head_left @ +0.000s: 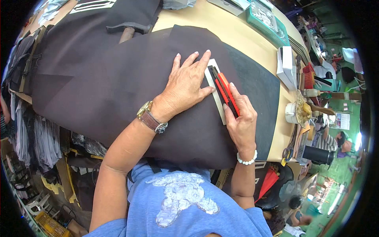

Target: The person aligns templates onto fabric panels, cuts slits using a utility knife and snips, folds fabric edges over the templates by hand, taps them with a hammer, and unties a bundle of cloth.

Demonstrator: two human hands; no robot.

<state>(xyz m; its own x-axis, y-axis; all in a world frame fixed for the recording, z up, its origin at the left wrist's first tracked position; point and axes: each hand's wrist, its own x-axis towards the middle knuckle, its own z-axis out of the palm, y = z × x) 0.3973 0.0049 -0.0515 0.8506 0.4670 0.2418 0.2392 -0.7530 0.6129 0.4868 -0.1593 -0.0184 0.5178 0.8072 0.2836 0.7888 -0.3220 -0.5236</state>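
Cream surface [197, 17] bearing, along its right side, a teal basket [265, 30], white box [285, 66] and white container [291, 113]; hammer [127, 34], upper left.

Red-and-black cutter [227, 91] aslant over a white strip [217, 104] (narrow, straight-edged) flat on a broad dark sheet [118, 87]

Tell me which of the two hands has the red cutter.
The right hand, with the beaded bracelet, grips the red cutter; the left hand, with the watch, lies spread on the dark material, holding no tool.
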